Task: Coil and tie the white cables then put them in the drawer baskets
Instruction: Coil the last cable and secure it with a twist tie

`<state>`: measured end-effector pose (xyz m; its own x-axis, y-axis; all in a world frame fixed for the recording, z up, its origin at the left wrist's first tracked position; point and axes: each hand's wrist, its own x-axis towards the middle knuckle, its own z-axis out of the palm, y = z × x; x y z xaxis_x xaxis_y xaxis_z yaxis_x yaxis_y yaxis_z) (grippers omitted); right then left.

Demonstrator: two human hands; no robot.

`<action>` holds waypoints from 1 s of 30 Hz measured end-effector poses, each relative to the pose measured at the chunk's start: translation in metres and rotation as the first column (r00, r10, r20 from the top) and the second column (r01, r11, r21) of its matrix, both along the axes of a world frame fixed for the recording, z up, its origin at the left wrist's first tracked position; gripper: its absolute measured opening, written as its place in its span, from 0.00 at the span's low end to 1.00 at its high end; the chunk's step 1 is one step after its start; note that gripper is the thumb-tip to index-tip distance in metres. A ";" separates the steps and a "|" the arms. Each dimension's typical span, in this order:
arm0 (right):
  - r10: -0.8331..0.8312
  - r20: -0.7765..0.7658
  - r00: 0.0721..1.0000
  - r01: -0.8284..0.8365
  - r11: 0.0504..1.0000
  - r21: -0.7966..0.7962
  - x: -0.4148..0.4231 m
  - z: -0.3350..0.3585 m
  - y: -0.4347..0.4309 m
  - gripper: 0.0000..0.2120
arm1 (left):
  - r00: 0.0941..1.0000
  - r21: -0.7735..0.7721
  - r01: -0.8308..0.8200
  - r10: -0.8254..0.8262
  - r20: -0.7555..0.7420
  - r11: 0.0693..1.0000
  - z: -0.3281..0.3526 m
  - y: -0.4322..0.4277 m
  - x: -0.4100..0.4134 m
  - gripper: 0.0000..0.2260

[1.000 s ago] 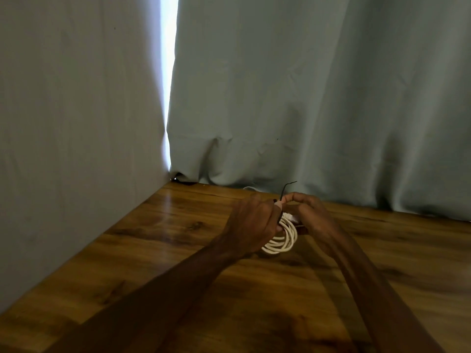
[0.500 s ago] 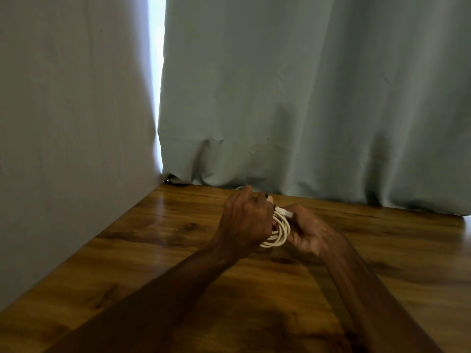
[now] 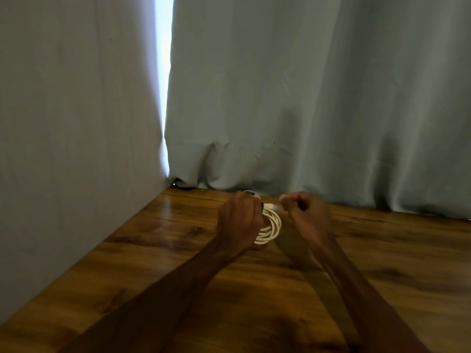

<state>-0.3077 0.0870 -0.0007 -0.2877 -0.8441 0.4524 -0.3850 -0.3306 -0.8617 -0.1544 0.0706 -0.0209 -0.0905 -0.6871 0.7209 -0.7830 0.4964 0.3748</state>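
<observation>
A coiled white cable (image 3: 273,225) sits just above the wooden table (image 3: 382,263), near the back curtain. My left hand (image 3: 238,220) is closed around the coil's left side, and several loops stick out to its right. A white plug end (image 3: 274,206) pokes out at the top of the coil. My right hand (image 3: 307,212) is a closed fist a little to the right of the coil, not touching the loops. I see nothing in that fist. A small dark spot (image 3: 262,205) by my left fingers may be the tie. No drawer baskets are in view.
A grey-blue curtain (image 3: 305,98) hangs along the table's back edge. A second cloth panel (image 3: 76,123) closes off the left side, with a bright gap (image 3: 163,72) between the two. Another bit of white cable (image 3: 248,191) shows at the curtain's hem behind my left hand.
My right hand has come off the coil and moved right, closing into a fist. The black tie end that stood up above the coil a second ago no longer shows. My left hand keeps its hold.
</observation>
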 end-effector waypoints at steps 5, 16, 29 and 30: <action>0.179 -0.359 0.916 -0.216 0.974 -0.066 0.028 0.005 0.016 0.06 | 0.972 0.093 -0.117 0.134 -0.194 0.989 -0.004 -0.023 0.015 0.14; 0.176 -0.060 0.983 -0.161 0.968 0.192 0.050 -0.011 0.025 0.13 | 0.969 0.121 -0.055 0.082 -0.234 0.991 0.003 -0.011 -0.002 0.17; -0.021 -0.393 0.919 -0.010 0.997 -0.078 0.037 0.008 0.020 0.06 | 0.981 0.159 -0.134 0.153 -0.119 0.978 0.005 -0.018 0.010 0.16; -0.005 -0.326 0.945 -0.033 0.994 -0.109 0.036 0.006 0.017 0.06 | 0.983 0.186 -0.117 0.140 -0.117 0.976 0.005 -0.019 0.010 0.17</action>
<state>-0.2718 0.1042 0.0052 -0.0978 -0.7861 0.6104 -0.6325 -0.4244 -0.6479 -0.1447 0.0519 -0.0161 0.0920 -0.8051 0.5859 -0.7754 0.3112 0.5495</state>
